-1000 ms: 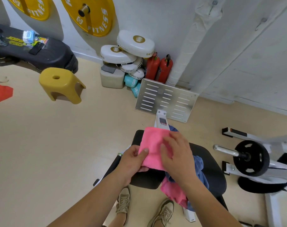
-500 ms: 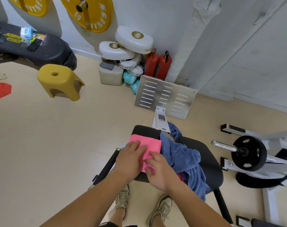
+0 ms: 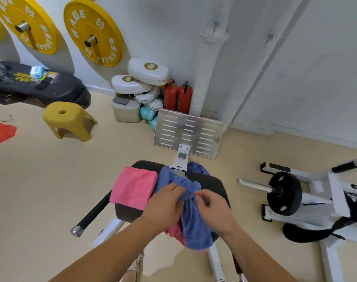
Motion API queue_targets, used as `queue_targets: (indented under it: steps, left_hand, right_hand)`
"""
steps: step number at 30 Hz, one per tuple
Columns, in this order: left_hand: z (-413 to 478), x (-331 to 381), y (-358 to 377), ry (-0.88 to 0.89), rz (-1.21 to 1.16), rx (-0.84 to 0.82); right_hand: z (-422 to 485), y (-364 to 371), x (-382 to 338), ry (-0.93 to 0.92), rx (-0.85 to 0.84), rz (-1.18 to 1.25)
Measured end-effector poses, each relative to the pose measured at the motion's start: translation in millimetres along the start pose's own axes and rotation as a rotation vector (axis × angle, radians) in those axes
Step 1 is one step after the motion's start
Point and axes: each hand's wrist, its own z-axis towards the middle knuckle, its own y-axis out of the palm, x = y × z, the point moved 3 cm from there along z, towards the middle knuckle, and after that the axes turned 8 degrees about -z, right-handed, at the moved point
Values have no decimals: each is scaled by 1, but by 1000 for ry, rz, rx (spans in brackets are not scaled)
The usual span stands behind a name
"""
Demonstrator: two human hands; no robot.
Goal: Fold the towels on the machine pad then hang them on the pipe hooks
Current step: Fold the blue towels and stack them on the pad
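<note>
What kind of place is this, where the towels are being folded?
A small gym, most likely: yellow weight plates hang on the wall, white boxing pads are stacked in the corner, and the blue towel lies on a black machine pad.

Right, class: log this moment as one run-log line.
left hand: grips blue towel | right hand: pinches blue towel | folded pink towel: flat on machine pad

Bright, even indoor light. The right hand (image 3: 215, 210) shows slightly smeared fingers (image 3: 201, 195); beyond them, straight lines bow toward the edges.
</note>
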Motion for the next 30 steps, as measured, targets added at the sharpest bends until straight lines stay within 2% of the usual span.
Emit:
queue_targets:
  steps: [7, 11, 17, 21, 24, 27, 30]
  left_hand:
    - [21, 126, 76, -51, -133, -95]
    - [45, 156, 91, -101, -159, -108]
    - [105, 143, 89, -175, -132, -111]
    - [143, 127, 99, -194, -159, -118]
    - [165, 113, 107, -272, -214, -128]
    - [192, 89, 105, -363, -309, -38]
    - [224, 59, 109, -469, -308, 29]
  right_hand:
    - [-45, -119, 108, 121, 20, 23]
    - [-35, -154, 131, 155, -24, 7]
    - [26, -169, 134, 195, -143, 1]
    - [79, -168, 145, 213, -207, -95]
    - [130, -164, 151, 201, -267, -161]
    - [182, -155, 161, 184, -371, -261]
    - [244, -140, 181, 124, -495, -376]
